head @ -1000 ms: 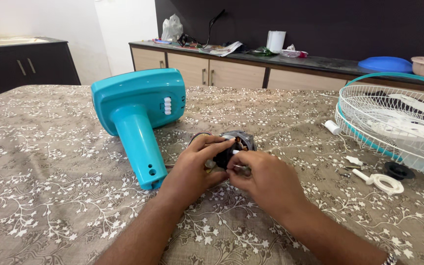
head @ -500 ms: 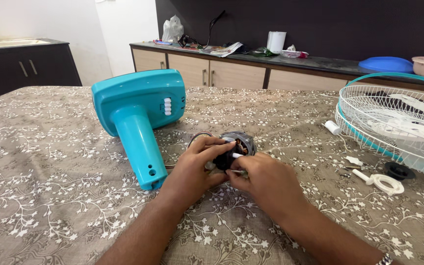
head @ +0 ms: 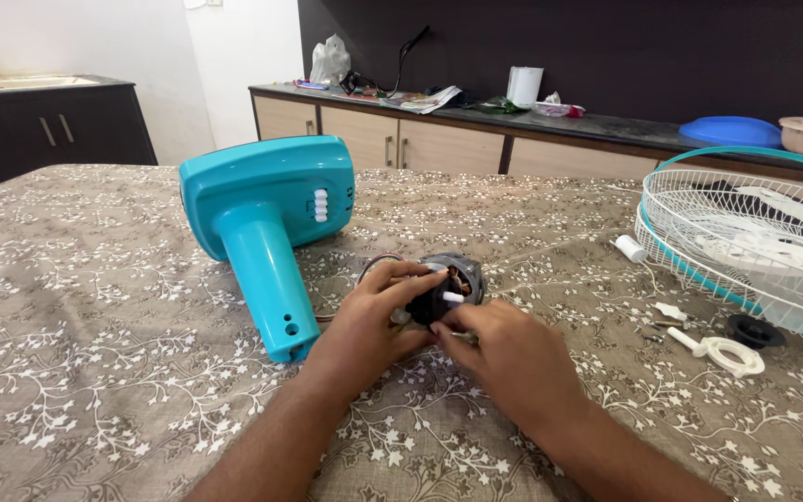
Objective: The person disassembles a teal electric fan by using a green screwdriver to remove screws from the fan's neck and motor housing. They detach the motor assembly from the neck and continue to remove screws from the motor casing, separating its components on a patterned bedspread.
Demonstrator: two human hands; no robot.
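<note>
**Both hands on the fan motor, right fingers slipped lower**

Since a second ago my right hand [head: 504,358] has dropped a little toward 6 o'clock and pulled off the motor's face, so the short white shaft tip [head: 453,297] now shows clear where my fingers covered it before. My judgement is that I am between grips, working at something small near the motor's lower edge; what my right fingertips pinch there I cannot tell, as the hand hides it.

The fan motor [head: 448,284] sits on the flowered tablecloth [head: 95,353] at the middle of the table, just at 3 o'clock of the teal fan stand [head: 267,209], which lies on its side with its neck pointing toward me.

My left hand [head: 374,321] has stayed put: it comes in from 7 o'clock, fingers curled narrow around the motor's left side, thumb over the top, steadying it. My right forearm enters from 5 o'clock, wrist bent inward, fingers closed tight together against the motor's underside.

At 3 o'clock lie the white fan guard [head: 745,232], a white ring nut [head: 727,351] and a black cap [head: 755,328], well apart from my hands.
</note>
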